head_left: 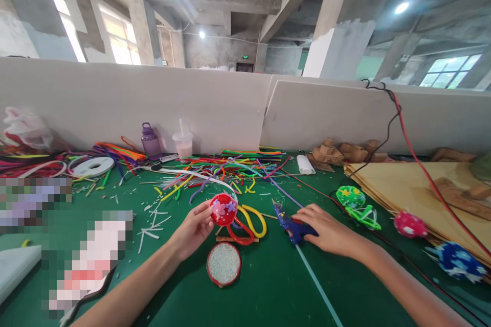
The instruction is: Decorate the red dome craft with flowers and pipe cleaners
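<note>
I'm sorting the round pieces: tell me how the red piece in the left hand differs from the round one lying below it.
The red piece is held up off the table by the left hand; the white-filled disc lies flat on the green table. The red piece carries small flowers; the disc shows a plain speckled white face. Both are round with red edging.

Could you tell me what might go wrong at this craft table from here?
The right hand rests on the blue glue gun; its nozzle may be hot and could burn fingers. The red cable could snag the forearm. The left hand grips the red ball lightly, so it might slip.
</note>
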The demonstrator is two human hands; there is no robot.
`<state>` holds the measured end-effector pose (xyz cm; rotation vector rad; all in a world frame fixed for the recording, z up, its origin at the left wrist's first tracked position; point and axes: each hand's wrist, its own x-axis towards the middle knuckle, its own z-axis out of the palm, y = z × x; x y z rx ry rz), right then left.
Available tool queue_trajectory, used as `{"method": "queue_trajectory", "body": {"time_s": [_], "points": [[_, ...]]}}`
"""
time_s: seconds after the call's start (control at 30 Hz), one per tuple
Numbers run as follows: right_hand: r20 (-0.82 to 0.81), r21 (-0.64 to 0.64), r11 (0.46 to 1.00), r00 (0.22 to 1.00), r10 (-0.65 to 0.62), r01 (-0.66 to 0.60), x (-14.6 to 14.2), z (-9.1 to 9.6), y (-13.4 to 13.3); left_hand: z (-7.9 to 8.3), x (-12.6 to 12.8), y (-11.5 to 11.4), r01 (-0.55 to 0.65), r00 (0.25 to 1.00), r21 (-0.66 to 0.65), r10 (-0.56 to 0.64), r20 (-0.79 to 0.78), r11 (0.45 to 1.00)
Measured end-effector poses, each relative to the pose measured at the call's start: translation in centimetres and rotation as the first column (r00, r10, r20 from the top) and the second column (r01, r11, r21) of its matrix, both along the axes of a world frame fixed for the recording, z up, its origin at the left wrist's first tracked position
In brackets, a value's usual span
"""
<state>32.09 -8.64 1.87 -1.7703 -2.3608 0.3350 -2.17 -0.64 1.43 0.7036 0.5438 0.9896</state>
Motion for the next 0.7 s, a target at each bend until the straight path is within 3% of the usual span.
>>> {"method": "queue_trajectory", "body": {"time_s": [0.17,0.3,0.4,0.5,0.57,0.7], "points": [[-0.103,-0.018,0.999,0.994,0.039,-0.041,0.1,1.2,0.2,-0.1,0.1,0.0,0.015,1.0,-0.007,-0.015,0.003,1.0],[-0.376,-0.031,0.999,0.926,-0.004,-0.008,0.3,3.4,0.4,-0.4,0.1,0.1,0.026,1.0,-0.009,-0.026,0.015,1.0],[-0.67,-0.037,0.999,0.741,-0.034,0.013,-0.3,4.7,0.8,-0.5,0.1,0.2,0.029,0.999,0.002,-0.029,0.021,1.0],[-0.901,-0.007,0.999,0.432,0.017,-0.054,-2.0,4.8,1.1,-0.5,0.0,0.2,0.019,1.0,0.007,-0.019,0.02,1.0],[-0.965,0.018,0.991,0.258,0.051,-0.129,-3.3,4.3,1.0,-0.5,0.0,0.4,0.011,1.0,0.014,-0.012,0.021,1.0],[-0.996,-0.004,0.974,0.085,0.016,-0.228,-4.7,2.8,0.6,-0.7,0.1,0.6,-0.01,0.999,0.019,0.01,0.031,1.0]]}}
